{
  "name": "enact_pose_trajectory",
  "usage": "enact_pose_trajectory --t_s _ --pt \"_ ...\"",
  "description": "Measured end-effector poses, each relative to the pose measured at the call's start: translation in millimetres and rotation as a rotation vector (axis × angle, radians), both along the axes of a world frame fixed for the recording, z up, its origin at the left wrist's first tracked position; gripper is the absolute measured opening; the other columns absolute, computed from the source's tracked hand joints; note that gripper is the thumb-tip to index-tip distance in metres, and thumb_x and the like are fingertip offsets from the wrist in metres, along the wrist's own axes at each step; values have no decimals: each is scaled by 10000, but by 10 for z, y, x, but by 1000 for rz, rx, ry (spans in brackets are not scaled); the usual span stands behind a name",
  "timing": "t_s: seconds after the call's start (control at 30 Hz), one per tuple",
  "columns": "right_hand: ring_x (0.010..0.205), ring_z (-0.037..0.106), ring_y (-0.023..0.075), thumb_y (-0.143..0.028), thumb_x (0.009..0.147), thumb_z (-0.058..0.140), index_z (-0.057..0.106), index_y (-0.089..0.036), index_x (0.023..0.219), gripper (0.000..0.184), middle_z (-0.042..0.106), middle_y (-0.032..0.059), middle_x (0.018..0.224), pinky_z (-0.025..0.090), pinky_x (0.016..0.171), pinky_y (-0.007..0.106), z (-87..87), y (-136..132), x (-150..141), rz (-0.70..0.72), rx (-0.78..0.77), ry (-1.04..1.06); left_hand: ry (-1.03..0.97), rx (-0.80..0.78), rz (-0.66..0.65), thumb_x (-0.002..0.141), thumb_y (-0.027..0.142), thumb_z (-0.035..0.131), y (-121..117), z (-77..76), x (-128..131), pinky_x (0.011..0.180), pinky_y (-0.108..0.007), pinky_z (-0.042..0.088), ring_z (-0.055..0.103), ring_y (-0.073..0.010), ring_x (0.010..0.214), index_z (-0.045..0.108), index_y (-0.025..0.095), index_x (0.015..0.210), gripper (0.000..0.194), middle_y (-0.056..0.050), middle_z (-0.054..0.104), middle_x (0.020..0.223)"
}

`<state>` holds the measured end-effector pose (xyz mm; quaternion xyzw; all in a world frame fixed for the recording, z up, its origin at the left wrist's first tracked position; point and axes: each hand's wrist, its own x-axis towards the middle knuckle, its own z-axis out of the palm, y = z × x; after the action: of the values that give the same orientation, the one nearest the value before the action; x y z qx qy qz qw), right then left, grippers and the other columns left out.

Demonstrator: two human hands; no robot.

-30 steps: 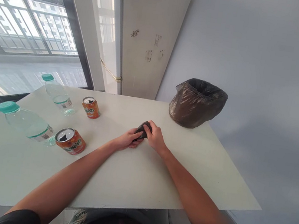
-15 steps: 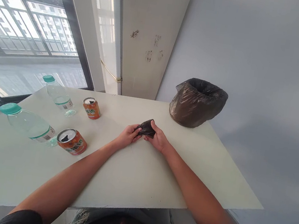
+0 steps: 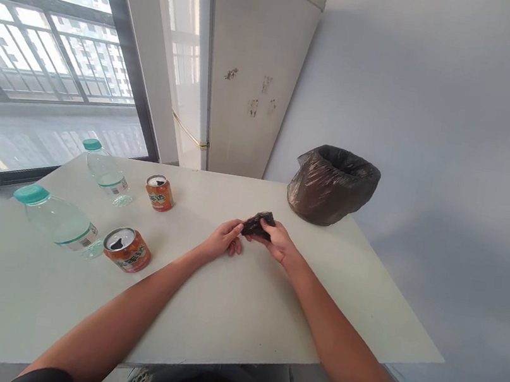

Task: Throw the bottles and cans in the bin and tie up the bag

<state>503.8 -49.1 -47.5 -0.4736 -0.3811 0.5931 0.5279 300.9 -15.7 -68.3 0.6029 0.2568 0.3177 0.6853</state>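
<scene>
A small folded black plastic bag (image 3: 258, 223) is held just above the white table (image 3: 227, 314), near its middle. My left hand (image 3: 223, 240) pinches the bag's left end with curled fingers. My right hand (image 3: 279, 240) grips its right side, thumb on top. Both hands meet over the bag, a little in front of the bin.
A bin lined with a dark bag (image 3: 333, 183) stands at the table's far right. Two orange cans (image 3: 127, 250) (image 3: 159, 193) and two green-capped water bottles (image 3: 58, 222) (image 3: 105, 170) lie and stand at the left. A white fridge (image 3: 235, 67) rises behind; a window is at left.
The balled-up bag has been drawn out flatter between both hands and lifted slightly. My view has tilted up a little.
</scene>
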Motion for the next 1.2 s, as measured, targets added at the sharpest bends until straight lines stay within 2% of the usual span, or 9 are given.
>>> enact_pose_trajectory --t_s 0.13,0.23,0.33,0.43,0.6,0.77,0.93,1.07,1.2 --pt "836 720 240 -413 849 790 735 -181 930 252 759 93 922 641 773 412 93 46 183 -221 42 -278 -33 -30 62 949 572 636 27 -51 -3 370 -187 321 490 -50 424 526 207 1128 421 46 581 838" --pt "895 713 263 -200 840 686 750 -198 947 125 767 85 924 611 842 400 239 -108 444 -141 162 -753 -10 -17 0 975 434 592 42 -76 -33 400 -190 321 479 -53 445 512 228 1123 266 63 555 804" --pt "1197 676 319 -50 823 501 755 -177 1041 358 769 152 1138 521 1076 443 254 -477 882 -106 326 -1498 11 4 -18 958 341 579 30 -67 -58 434 -198 347 481 -62 466 487 253 1154 234 73 553 791" --pt "1414 560 342 -33 820 435 721 -122 1259 532 677 205 1399 424 1228 502 31 -923 1383 -205 257 -1800 17 5 -27 936 312 580 7 -48 -53 445 -196 342 476 -64 473 482 254 1156 248 77 545 773" --pt "1543 433 336 -272 983 381 559 -77 1511 590 474 202 1634 410 1258 500 -457 -1367 1702 -221 -59 -1720 45 13 -50 922 297 571 -5 -23 -37 457 -192 347 469 -64 481 498 242 1140 236 68 560 766" --pt "1650 118 402 -775 999 343 323 -222 1690 886 120 158 1788 217 1313 598 -476 -1441 1432 -157 -143 -1694 62 18 -42 918 299 568 -5 -22 -41 457 -197 338 460 -69 489 508 243 1132 229 64 552 774" --pt "1650 85 411 -817 991 291 323 -246 1693 905 88 166 1791 180 1321 582 -415 -1431 1392 -95 -197 -1696 15 -17 -91 941 380 626 20 21 -64 457 -194 239 353 -69 481 515 227 1024 206 76 440 691" --pt "1648 147 386 -761 1022 315 342 -270 1687 827 155 140 1785 216 1321 566 -502 -1425 1412 -170 -153 -1720 -68 -109 -330 976 631 555 90 91 -159 480 -227 111 163 -74 512 391 212 739 509 85 216 628" --pt "1637 196 393 -660 1071 297 383 -241 1670 736 257 142 1758 260 1289 648 -503 -1431 1384 -305 11 -1677 -80 -152 -552 952 792 463 126 109 -218 489 -248 67 94 -85 531 334 224 701 634 86 162 632"
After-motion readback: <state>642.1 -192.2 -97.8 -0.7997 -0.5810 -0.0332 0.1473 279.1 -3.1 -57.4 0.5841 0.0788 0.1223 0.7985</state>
